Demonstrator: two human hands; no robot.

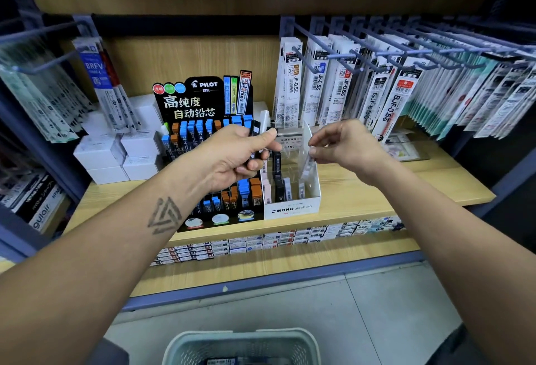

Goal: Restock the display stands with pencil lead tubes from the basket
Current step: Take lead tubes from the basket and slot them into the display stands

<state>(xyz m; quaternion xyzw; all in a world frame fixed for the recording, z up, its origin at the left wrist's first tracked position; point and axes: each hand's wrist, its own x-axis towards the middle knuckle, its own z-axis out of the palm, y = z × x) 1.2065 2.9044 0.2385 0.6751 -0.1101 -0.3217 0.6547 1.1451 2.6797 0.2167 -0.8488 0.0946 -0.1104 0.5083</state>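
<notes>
Nearest you, at the bottom edge, the pale green plastic basket (242,346) sits on the grey tiled floor (377,315), with a few packets just visible inside it. Beyond it runs a low wooden shelf edged in blue-grey, lined with a row of small flat boxes (275,241), and above that the main wooden shelf (377,187) where both display stands rest.

Your left hand (235,156) is curled shut around a small bunch of dark pencil lead tubes (255,129), thumb pressed on top, held over the gap between the two stands. Your right hand (345,147) hangs just above the white stand, fingertips pinched on a clear tube (308,163) that tilts down into the stand's back row.

The white cardboard stand (291,208) reads "MONO graph MG" on its front and holds a few black, pink and clear tubes upright in its compartments. Touching its left side, the black stand (203,103) carries "PILOT" and Chinese lettering on its header, with "0.5 HB" on a pictured tube; blue-capped and orange-capped tubes fill its tiers. White boxes (113,156) are stacked to the left of it.

Behind, on blue-grey hooks, hang refill packs (342,86) marked "JF-0.5" and "BJF-0.5"; at far left, packs read "BRFV".
</notes>
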